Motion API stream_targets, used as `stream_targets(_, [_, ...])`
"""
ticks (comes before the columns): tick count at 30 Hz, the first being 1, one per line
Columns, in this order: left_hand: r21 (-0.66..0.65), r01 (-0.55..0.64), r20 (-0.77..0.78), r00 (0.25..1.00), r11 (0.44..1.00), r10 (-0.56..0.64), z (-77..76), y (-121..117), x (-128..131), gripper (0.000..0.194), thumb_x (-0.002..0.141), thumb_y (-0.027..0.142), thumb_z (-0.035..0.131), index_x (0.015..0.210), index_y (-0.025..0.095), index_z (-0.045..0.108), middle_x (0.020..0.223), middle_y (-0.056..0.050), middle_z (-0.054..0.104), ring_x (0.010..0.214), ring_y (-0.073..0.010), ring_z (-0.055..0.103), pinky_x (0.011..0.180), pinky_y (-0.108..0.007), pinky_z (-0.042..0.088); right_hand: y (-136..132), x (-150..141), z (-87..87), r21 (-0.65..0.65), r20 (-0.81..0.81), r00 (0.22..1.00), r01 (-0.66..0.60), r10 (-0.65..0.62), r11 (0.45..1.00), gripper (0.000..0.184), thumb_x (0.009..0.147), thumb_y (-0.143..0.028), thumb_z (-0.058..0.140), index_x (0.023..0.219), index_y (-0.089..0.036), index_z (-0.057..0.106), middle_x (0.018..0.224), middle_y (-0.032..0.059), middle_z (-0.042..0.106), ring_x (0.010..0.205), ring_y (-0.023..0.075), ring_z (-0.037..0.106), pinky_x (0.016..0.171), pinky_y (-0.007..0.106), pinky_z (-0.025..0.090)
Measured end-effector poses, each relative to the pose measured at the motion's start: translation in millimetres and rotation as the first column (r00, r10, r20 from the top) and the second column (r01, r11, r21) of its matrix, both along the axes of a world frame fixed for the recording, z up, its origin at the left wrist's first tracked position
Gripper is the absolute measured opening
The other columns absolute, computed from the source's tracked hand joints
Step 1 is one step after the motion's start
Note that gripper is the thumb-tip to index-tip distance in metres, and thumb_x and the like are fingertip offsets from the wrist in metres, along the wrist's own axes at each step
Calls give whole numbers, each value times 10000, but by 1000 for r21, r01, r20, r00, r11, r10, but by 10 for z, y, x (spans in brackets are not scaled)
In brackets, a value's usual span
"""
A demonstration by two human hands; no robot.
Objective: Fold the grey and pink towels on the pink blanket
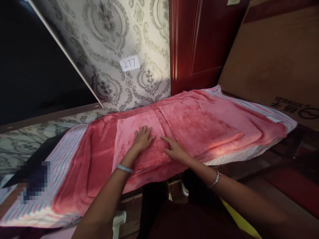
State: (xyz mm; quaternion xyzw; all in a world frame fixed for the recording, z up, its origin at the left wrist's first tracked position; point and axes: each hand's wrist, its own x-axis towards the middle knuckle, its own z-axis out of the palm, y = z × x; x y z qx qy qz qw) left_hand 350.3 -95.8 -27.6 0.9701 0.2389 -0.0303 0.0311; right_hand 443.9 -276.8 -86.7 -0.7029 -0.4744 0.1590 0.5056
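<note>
My left hand (142,138) lies flat, fingers spread, on a folded pink towel (142,132) in the middle of the view. My right hand (174,149) rests beside it with fingers stretched out, touching the towel's right edge where a second folded pink towel (196,122) begins. Both towels lie on a larger pink blanket with striped borders (87,162) spread over a low surface. Neither hand grips anything. Each wrist wears a bangle.
A patterned wall with a paper label reading 277 (130,63) stands behind. A dark TV screen (37,59) is at the left, a red wooden door (196,43) behind right, a large cardboard sheet (274,56) at the right. A blurred dark patch (35,181) sits at the left.
</note>
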Motion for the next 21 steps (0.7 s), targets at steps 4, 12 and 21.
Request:
stream_targets(4, [12,-13,13,1000,1000,13,-67,-119,29,647,991,505,358,1569,221,291,1665,-146,185,1538,-342,141,1184,-651,185,0,63,46,-29,90,993,83,-81,996,649,739,-42,509,1370,-176,580,1381,93,604,1274,228,556,1120,425,413])
stream_targets(12, [30,-44,-4,999,999,44,-224,-139,2,685,971,524,384,1582,242,255,1675,-127,122,1547,-334,82,1195,-650,133,-214,-93,326,-292,383,923,160,-38,943,442,924,-114,452,1341,-139,593,1295,167,635,1184,279,605,1026,429,470])
stream_targets(21, [10,-18,4,1000,1000,18,16,113,456,578,1002,403,299,1548,217,323,1642,-123,270,1531,-260,209,1215,-573,163,-117,-290,207,-338,499,804,-163,323,927,652,999,-450,482,1559,-143,351,1623,131,262,1519,280,160,1244,528,118])
